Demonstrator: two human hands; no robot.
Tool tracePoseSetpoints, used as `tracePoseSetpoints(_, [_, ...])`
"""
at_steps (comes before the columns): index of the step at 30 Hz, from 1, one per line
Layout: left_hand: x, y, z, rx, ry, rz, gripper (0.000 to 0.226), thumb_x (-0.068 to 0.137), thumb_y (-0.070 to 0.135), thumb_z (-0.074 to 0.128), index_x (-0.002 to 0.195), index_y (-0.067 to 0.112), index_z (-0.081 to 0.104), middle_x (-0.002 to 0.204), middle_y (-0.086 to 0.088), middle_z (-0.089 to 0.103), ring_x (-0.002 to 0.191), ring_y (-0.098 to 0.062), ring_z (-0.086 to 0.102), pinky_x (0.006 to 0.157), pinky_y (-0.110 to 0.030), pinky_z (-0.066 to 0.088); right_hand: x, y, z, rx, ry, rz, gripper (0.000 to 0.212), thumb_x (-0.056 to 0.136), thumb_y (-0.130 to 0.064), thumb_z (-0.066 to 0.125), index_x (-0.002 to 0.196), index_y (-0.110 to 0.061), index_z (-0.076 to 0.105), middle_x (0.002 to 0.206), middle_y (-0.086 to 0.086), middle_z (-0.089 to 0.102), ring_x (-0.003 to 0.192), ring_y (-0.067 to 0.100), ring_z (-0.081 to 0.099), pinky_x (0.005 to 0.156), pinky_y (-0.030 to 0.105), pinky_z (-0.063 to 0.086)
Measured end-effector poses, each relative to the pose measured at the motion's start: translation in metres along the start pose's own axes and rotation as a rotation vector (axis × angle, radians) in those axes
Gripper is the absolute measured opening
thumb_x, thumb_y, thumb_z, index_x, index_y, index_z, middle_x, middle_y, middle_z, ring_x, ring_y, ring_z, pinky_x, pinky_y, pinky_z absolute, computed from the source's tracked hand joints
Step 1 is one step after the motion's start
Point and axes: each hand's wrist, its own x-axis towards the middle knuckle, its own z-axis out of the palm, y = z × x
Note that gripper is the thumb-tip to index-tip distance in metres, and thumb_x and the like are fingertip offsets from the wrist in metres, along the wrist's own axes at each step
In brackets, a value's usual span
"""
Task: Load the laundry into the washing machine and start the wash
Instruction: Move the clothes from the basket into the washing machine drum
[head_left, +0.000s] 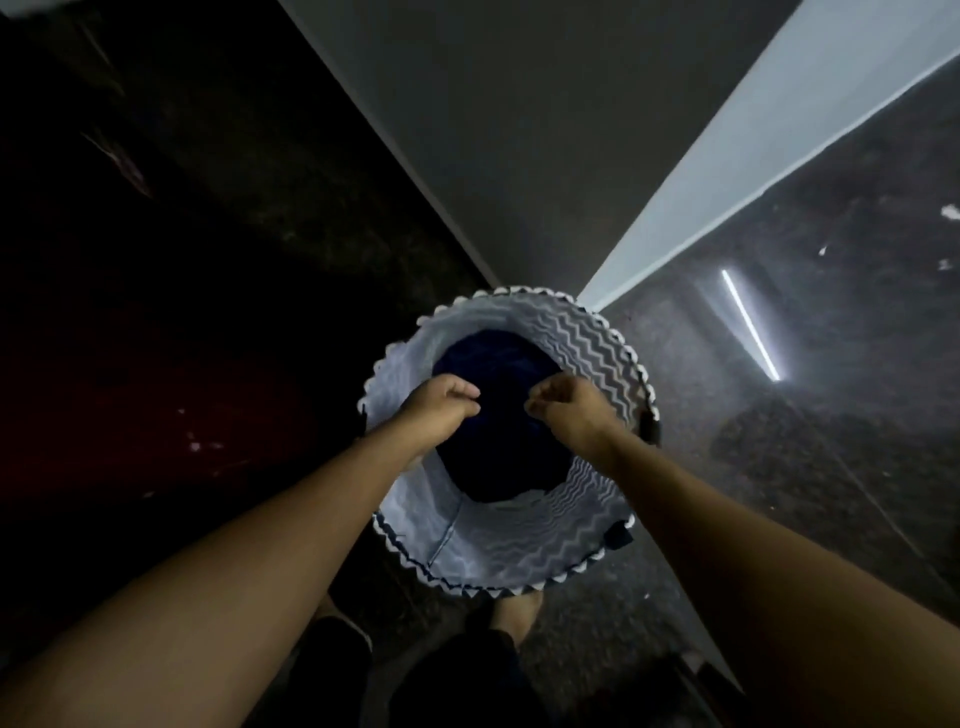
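Note:
A round fabric laundry basket with a grey and white zigzag pattern stands on the floor below me. Dark blue laundry fills its inside. Both my arms reach down over the opening. My left hand hovers over the left part of the opening, its fingers curled shut and pinching the dark cloth. My right hand mirrors it on the right, fingers closed on the same dark cloth. The room is dim, so the cloth's edges are hard to make out. No washing machine is in view.
A grey wall with a pale vertical strip rises just behind the basket. Glossy dark floor on the right reflects a tube light. The left side is nearly black. My foot stands right under the basket's near rim.

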Motion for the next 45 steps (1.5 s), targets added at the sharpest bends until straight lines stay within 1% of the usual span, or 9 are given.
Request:
tracePoseSetpoints(6, [0.094, -0.046, 0.028, 0.007, 0.045, -0.025, 0.039, 0.095, 0.019, 0.061, 0.134, 0.02, 0.057, 0.124, -0.002, 0.059, 0.09, -0.005, 0.055, 0.07, -0.02, 0.047, 0.088, 0.045, 0.054, -0.074, -0.06, 0.091, 0.056, 0.09, -0.033, 0.074, 0.14, -0.021, 0.054, 0.141, 0.007, 0.059, 0.124, 0.029, 0.058, 0.107, 0.041, 0.049])
tracePoseSetpoints(11, [0.155, -0.081, 0.044, 0.231, 0.12, -0.004, 0.056, 0.097, 0.033, 0.056, 0.15, 0.021, 0.041, 0.151, -0.01, 0.043, 0.132, -0.03, 0.048, 0.109, -0.036, 0.043, 0.141, 0.061, 0.076, -0.076, 0.029, -0.101, 0.081, 0.087, -0.024, 0.075, 0.156, -0.016, 0.033, 0.155, 0.009, 0.045, 0.14, 0.027, 0.045, 0.112, 0.03, 0.035])
tracePoseSetpoints(16, [0.18, -0.096, 0.061, -0.208, 0.0, -0.291, 0.051, 0.101, 0.023, 0.051, 0.149, 0.02, 0.036, 0.105, -0.003, 0.063, 0.086, -0.02, 0.066, 0.069, -0.028, 0.056, 0.182, 0.073, 0.093, -0.271, -0.1, -0.077, 0.101, 0.086, -0.027, 0.078, 0.162, -0.02, 0.011, 0.162, 0.012, 0.033, 0.145, 0.031, 0.038, 0.119, 0.042, 0.035])
tracePoseSetpoints(19, [0.179, -0.105, 0.067, -0.22, 0.01, -0.298, 0.052, 0.1, 0.017, 0.045, 0.151, 0.023, 0.036, 0.12, -0.006, 0.064, 0.086, -0.019, 0.063, 0.063, -0.026, 0.051, 0.176, 0.082, 0.091, -0.489, -0.133, -0.043, 0.064, 0.098, -0.023, 0.061, 0.154, -0.008, 0.035, 0.15, 0.021, 0.048, 0.136, 0.038, 0.047, 0.111, 0.039, 0.038])
tracePoseSetpoints(22, [0.171, -0.106, 0.066, -0.181, 0.075, -0.26, 0.054, 0.101, 0.01, 0.041, 0.153, 0.021, 0.035, 0.145, -0.01, 0.051, 0.116, -0.026, 0.058, 0.089, -0.03, 0.052, 0.15, 0.078, 0.087, -0.269, -0.092, 0.091, 0.032, 0.099, -0.017, 0.054, 0.125, 0.001, 0.061, 0.125, 0.021, 0.063, 0.114, 0.037, 0.06, 0.093, 0.034, 0.045])
tracePoseSetpoints(26, [0.139, -0.1, 0.056, -0.091, 0.049, -0.169, 0.079, 0.086, 0.008, 0.048, 0.157, 0.029, 0.022, 0.155, -0.004, 0.039, 0.132, -0.027, 0.047, 0.11, -0.04, 0.044, 0.108, 0.057, 0.078, 0.226, 0.034, 0.188, 0.011, 0.086, -0.022, 0.061, 0.083, -0.011, 0.064, 0.086, 0.008, 0.067, 0.088, 0.03, 0.066, 0.083, 0.035, 0.055])
tracePoseSetpoints(37, [0.031, -0.023, 0.02, 0.145, 0.094, 0.057, 0.124, 0.057, 0.025, 0.081, 0.156, 0.035, 0.008, 0.16, -0.005, 0.028, 0.143, -0.029, 0.034, 0.111, -0.05, 0.042, -0.028, -0.045, 0.002, 0.786, -0.01, 0.128, 0.047, 0.047, -0.022, 0.069, 0.087, 0.003, 0.07, 0.088, 0.022, 0.069, 0.081, 0.032, 0.064, 0.074, 0.042, 0.05])
tracePoseSetpoints(41, [0.004, -0.012, 0.016, 0.093, 0.101, 0.033, 0.051, 0.107, 0.02, 0.037, 0.154, 0.004, 0.023, 0.156, -0.008, 0.032, 0.145, -0.027, 0.031, 0.121, -0.037, 0.021, -0.082, -0.078, -0.032, 0.969, -0.119, 0.062, 0.023, 0.074, -0.016, 0.061, 0.08, -0.005, 0.081, 0.086, 0.015, 0.076, 0.077, 0.026, 0.07, 0.073, 0.029, 0.058])
tracePoseSetpoints(45, [-0.032, -0.004, 0.0, 0.18, 0.079, 0.103, 0.051, 0.097, 0.002, 0.054, 0.146, -0.002, 0.04, 0.141, -0.005, 0.048, 0.123, -0.008, 0.055, 0.098, -0.009, 0.041, -0.125, -0.105, -0.062, 1.095, -0.12, 0.012, 0.05, 0.067, -0.022, 0.066, 0.11, 0.003, 0.068, 0.116, 0.022, 0.067, 0.103, 0.039, 0.064, 0.104, 0.049, 0.049])
